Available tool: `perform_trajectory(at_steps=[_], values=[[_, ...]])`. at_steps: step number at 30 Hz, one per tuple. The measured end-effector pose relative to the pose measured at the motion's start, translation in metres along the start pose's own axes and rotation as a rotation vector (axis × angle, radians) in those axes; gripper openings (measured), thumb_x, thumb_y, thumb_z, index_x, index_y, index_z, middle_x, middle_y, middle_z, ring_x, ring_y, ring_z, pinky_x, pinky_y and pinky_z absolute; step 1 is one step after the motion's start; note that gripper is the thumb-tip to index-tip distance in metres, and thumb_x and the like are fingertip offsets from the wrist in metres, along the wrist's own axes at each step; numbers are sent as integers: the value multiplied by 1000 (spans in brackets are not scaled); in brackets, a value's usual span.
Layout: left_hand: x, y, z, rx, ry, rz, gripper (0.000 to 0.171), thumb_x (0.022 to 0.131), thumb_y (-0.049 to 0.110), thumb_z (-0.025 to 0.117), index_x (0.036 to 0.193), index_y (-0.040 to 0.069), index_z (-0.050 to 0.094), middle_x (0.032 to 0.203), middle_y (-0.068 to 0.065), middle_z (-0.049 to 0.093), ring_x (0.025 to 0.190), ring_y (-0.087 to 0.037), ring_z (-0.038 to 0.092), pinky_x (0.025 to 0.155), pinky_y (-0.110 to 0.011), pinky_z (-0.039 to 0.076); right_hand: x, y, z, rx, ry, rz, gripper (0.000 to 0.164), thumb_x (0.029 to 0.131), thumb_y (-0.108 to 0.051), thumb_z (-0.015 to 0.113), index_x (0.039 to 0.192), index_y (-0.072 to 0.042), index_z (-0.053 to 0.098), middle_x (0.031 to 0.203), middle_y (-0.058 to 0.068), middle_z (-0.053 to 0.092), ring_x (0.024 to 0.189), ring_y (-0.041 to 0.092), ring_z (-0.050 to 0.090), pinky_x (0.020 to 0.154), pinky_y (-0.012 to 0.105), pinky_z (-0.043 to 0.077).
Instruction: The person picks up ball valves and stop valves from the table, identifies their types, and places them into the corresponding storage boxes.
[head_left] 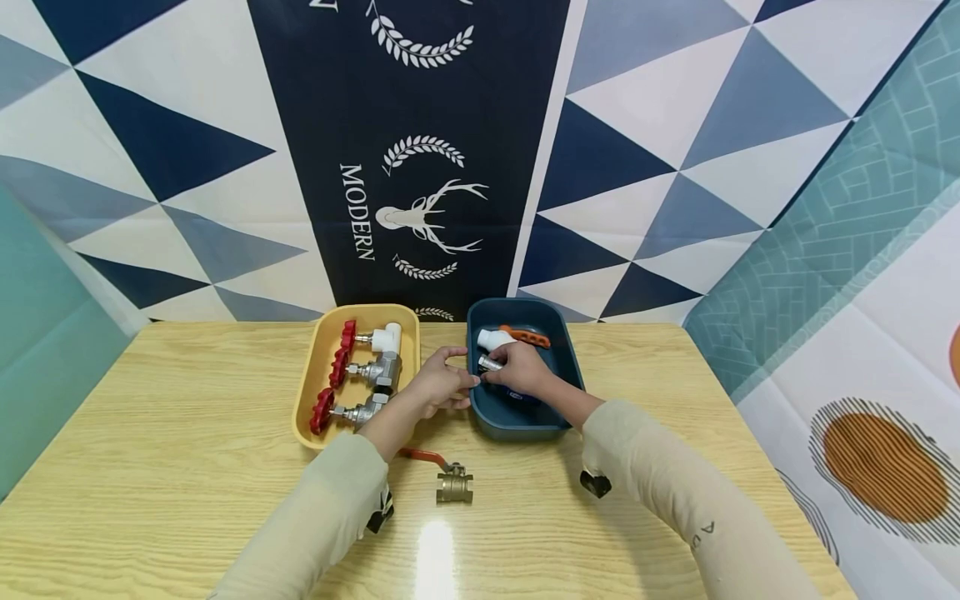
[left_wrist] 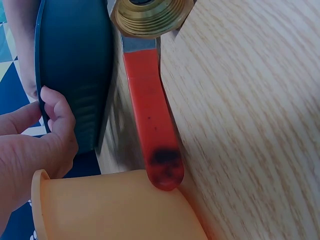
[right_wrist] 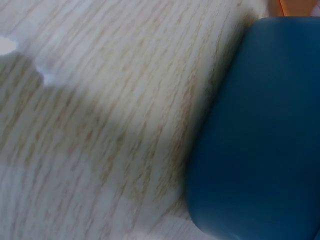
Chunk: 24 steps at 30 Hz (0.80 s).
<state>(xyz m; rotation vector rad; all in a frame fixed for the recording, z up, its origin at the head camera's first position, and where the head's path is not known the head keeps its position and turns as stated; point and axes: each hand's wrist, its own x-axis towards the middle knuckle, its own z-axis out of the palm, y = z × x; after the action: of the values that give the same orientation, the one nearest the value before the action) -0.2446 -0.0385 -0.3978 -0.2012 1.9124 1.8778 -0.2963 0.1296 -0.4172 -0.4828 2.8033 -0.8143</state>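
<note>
At the near left side of the dark blue bin (head_left: 525, 433), my left hand (head_left: 438, 382) pinches its rim between thumb and finger. In the left wrist view, the left hand's fingers (left_wrist: 60, 112) sit on either side of that rim. My right hand (head_left: 521, 369) reaches into the blue bin, its fingertips pinching a small silver metal fitting (head_left: 489, 364). Beside it in the bin lie a white plastic pipe piece (head_left: 493, 338) and an orange handle (head_left: 528, 336). The right wrist view shows only the bin's outer wall (right_wrist: 260, 130) and the table.
Left of the blue bin stands a yellow bin (head_left: 303, 408) with red-wheeled valves (head_left: 367, 408) and a white plastic fitting (head_left: 386, 337). A brass ball valve (head_left: 453, 485) with a red lever (left_wrist: 150, 110) lies on the wooden table (head_left: 187, 433) in front. A patterned wall (head_left: 420, 100) rises behind.
</note>
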Motion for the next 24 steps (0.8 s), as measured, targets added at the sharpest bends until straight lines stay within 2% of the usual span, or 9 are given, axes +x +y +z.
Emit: perform_trajectory(at_steps=[7,14,24], values=[[0,0,0,-1,5,-5,58,89,2,58,140,15,33,101,-11,61,71,-17,56,55,-23,51,0,-1,2,-34,6,-4,27,78,-22,74,98,-4,71,84,6,69,70,12,57,67,25,48],[0,-2,0,-2,0,-8,58,89,2,58,140,15,33,100,-11,61,69,-16,56,55,-23,51,-3,-4,5,-54,-21,1,26,80,-22,73,100,-5,70,85,5,69,66,12,57,62,25,47],[0,0,0,-7,1,-14,58,89,2,58,140,15,33,98,-10,61,68,-15,55,55,-22,50,-3,-5,6,-202,6,-70,27,81,-25,72,102,-8,70,84,2,69,72,14,57,66,29,47]])
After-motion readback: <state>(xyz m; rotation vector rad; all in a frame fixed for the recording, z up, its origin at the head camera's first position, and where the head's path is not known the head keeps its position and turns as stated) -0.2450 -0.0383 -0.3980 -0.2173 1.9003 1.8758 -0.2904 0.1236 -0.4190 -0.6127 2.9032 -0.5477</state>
